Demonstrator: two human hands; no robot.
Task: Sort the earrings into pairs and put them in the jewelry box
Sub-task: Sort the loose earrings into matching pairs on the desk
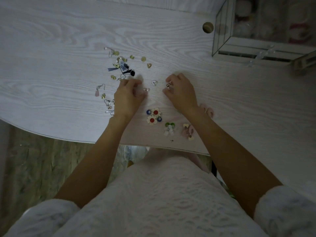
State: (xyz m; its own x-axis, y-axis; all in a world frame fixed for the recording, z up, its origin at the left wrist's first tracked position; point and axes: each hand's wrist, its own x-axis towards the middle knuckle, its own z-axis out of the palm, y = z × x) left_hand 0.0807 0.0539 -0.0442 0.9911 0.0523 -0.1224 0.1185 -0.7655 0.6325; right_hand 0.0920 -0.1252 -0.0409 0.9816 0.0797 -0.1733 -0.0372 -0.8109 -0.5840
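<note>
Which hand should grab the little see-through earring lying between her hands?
Probably the left hand. Its fingertips sit right beside the clear earring and seem to hold nothing. The right hand lies farther off and already pinches a small gold-toned earring.

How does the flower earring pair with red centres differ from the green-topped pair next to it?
The flower earring pair has broad cream petals, red centres and blue round pieces; the green-topped pair has green tops above pale whitish clusters. The flower pair looks larger and lies farther from the table edge. Both lie as matched pairs between the person's forearms.
</note>
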